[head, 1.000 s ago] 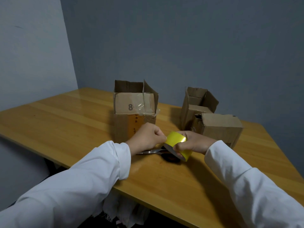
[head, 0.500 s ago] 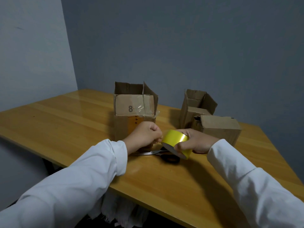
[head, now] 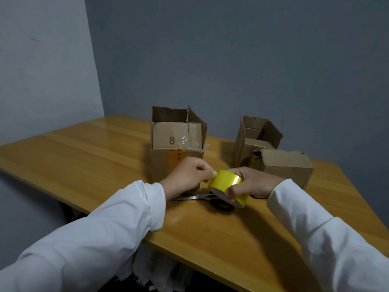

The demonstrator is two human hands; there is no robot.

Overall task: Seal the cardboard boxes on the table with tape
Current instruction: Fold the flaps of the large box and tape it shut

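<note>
The yellow tape roll (head: 228, 187) is held above the table (head: 84, 165), near its front edge, the right hand (head: 250, 182) gripping it with curled fingers. The left hand (head: 189, 178) pinches at the roll's left rim. Scissors (head: 202, 198) lie beneath. Three boxes stand behind: a tall one (head: 174, 144), an open one (head: 256, 138), a closed one (head: 284, 167).

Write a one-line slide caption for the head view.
Right hand grips a yellow tape roll while the left hand picks at its edge, above black-handled scissors, before three brown cardboard boxes.

Yellow tape roll (head: 228, 182), brown boxes (head: 176, 142)
</note>
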